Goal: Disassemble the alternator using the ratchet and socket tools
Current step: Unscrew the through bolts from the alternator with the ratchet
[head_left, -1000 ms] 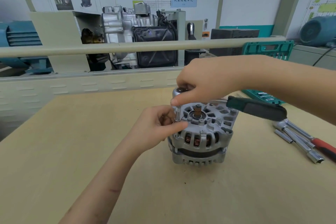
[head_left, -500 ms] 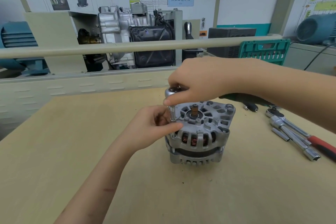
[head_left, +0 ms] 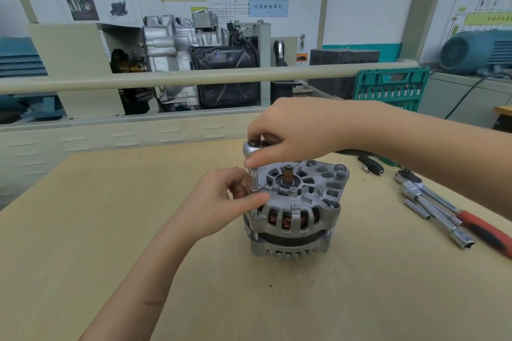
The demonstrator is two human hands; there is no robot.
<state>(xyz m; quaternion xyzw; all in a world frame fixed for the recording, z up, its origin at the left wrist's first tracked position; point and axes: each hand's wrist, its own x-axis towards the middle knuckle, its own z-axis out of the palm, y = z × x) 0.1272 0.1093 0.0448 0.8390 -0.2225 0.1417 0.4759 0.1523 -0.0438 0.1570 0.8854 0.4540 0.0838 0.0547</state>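
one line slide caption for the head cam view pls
Right hand grips the ratchet head while the left hand steadies its socket on an alternator bolt.

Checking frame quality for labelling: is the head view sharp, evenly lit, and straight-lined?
Head view: even, soft light; the grey metal alternator and chrome ratchet head look sharp; wide-angle bowing curves the beige rail; the wall posters are soft; no strong glare.
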